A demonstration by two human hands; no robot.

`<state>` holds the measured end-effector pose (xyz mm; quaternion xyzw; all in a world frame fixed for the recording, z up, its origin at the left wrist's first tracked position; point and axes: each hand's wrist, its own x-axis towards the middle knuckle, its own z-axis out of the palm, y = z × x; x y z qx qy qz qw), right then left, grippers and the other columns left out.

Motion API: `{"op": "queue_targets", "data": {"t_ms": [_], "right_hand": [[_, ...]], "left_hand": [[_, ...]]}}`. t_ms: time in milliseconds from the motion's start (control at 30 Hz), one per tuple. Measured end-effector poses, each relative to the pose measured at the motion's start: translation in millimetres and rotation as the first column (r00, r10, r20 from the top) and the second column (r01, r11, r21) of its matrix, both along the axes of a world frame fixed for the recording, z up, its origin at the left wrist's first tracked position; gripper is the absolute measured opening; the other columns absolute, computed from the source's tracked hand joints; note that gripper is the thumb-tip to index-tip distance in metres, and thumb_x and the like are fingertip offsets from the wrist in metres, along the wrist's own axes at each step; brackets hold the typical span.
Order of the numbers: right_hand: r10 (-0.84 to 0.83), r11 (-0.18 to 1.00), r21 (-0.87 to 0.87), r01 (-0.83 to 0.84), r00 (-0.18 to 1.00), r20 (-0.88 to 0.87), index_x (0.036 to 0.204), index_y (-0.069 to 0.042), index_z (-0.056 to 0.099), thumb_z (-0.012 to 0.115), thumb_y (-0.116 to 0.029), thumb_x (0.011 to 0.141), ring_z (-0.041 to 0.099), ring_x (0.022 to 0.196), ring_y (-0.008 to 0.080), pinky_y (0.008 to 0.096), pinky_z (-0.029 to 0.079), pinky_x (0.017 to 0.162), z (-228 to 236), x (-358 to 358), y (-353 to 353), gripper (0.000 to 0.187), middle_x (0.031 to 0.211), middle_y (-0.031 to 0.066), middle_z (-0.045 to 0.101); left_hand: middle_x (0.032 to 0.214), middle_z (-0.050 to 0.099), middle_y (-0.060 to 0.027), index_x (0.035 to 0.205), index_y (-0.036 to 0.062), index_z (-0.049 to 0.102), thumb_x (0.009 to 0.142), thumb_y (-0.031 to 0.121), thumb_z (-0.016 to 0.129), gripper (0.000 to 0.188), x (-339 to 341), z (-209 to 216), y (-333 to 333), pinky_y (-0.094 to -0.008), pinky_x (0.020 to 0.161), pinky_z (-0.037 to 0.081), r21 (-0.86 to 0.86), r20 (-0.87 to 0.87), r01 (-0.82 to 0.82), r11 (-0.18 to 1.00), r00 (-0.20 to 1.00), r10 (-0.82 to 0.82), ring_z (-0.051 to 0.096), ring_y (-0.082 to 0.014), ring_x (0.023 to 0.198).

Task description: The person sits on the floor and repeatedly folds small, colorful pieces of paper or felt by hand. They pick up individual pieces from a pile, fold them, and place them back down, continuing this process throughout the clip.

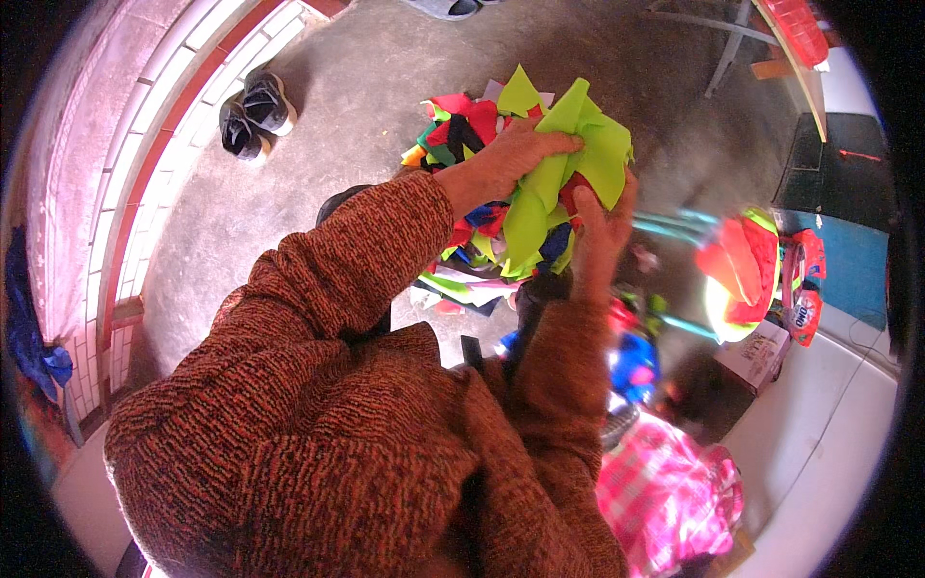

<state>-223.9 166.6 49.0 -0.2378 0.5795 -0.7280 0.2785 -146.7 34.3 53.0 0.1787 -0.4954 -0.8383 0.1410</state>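
Both my hands grip one lime-green piece of fabric (pixel 568 144), raised above a heap of scraps. My left hand (pixel 506 164) pinches it from the left, thumb lying on top. On its right edge my right hand (pixel 599 226) holds it, thumb in front and fingers mostly hidden behind the cloth. A bit of red shows under the fabric beside my right thumb. Below spreads the pile of fabric scraps (pixel 487 246) in red, green, black, blue and white, partly covered by my hands and sleeves.
Black shoes (pixel 255 116) stand on the concrete floor at the far left. At right, red and lime cloth (pixel 740 275) rests by pale-blue bars (pixel 674 226). A cardboard box (pixel 752 361) and pink checked fabric (pixel 670 491) lie nearer. A wooden-edged table (pixel 795 67) rises at the far right.
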Motion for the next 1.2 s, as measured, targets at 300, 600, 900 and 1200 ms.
{"op": "queue_targets", "data": {"t_ms": [300, 600, 900, 1200], "right_hand": [[-0.152, 0.968, -0.179, 0.178, 0.977, 0.151, 0.109, -0.002, 0.054, 0.056, -0.012, 0.084, 0.056, 0.094, 0.0182, 0.0306, 0.046, 0.083, -6.6, -15.7, 1.3, 0.027, 0.108, 0.0094, 0.057], [-0.196, 0.98, -0.068, 0.189, 0.974, -0.117, 0.111, -0.002, 0.053, 0.054, -0.002, 0.085, 0.059, 0.097, 0.0213, 0.0362, 0.048, 0.087, -10.9, -9.8, -5.4, 0.026, 0.108, 0.0126, 0.059], [-0.205, 0.952, 0.16, 0.262, 0.93, -0.306, 0.108, -0.001, 0.052, 0.06, -0.005, 0.081, 0.056, 0.09, 0.017, 0.0301, 0.048, 0.077, -18.5, -29.7, 8.5, 0.028, 0.104, 0.0102, 0.057], [0.006, 0.886, -0.386, 0.256, 0.828, 0.561, 0.111, -0.002, 0.051, 0.054, -0.018, 0.086, 0.055, 0.092, 0.0248, 0.0345, 0.046, 0.079, -4.7, -32.5, 3.9, 0.029, 0.102, 0.0108, 0.057]], "left_hand": [[0.104, 0.064, -0.0096, 0.115, 0.0035, 0.052, 0.089, 0.028, 0.051, 0.036, 0.1, 0.7, -7.3, -0.0325, 0.079, 0.052, 0.585, 0.001, -0.049, 0.809, 0.998, 0.059, 0.064, -0.0187, 0.089], [0.106, 0.063, -0.0108, 0.117, 0.0038, 0.051, 0.089, 0.029, 0.052, 0.037, -4.0, -17.0, -8.1, -0.0358, 0.082, 0.052, 0.645, -0.065, -0.008, 0.764, 0.996, 0.065, 0.064, -0.0224, 0.09], [0.108, 0.062, -0.0104, 0.12, 0.0056, 0.049, 0.087, 0.029, 0.054, 0.04, 3.9, 0.7, -9.8, -0.0385, 0.08, 0.052, 0.476, 0.029, -0.069, 0.877, 0.998, 0.063, 0.064, -0.0224, 0.092], [0.107, 0.063, -0.011, 0.12, 0.0053, 0.049, 0.086, 0.029, 0.056, 0.042, 3.9, -4.1, -13.7, -0.0392, 0.081, 0.052, 0.507, 0.047, -0.077, 0.859, 0.997, 0.062, 0.064, -0.0238, 0.091]]}}
